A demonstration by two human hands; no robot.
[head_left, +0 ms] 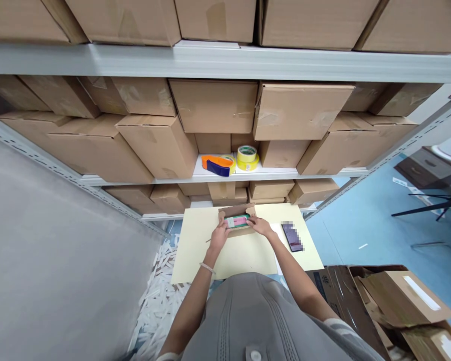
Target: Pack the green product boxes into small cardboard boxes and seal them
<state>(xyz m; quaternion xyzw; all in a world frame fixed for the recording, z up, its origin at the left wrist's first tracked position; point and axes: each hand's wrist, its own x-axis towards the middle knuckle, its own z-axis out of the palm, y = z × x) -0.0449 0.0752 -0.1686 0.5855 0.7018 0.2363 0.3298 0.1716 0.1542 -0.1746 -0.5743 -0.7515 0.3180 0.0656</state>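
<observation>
A small open cardboard box [237, 231] lies on the pale yellow tabletop [195, 250], its lid raised at the far side. In its mouth is a flat pink and green package [240, 220] with a pale label at its left end. My left hand [220, 234] is closed at the package's left end, by the box's left side. At the right end, my right hand [260, 225] pinches the package with its fingers. The fingertips are small and partly hidden. To the right of my right hand, a dark phone [292, 236] rests on the table.
Metal shelves [225, 62] full of cardboard boxes [214, 108] rise behind the table. Yellow tape rolls [247, 158] and an orange and dark blue tape dispenser [218, 165] sit on the middle shelf. White paper strips [154, 306] cover the left floor; opened cartons [406, 296] stand at right.
</observation>
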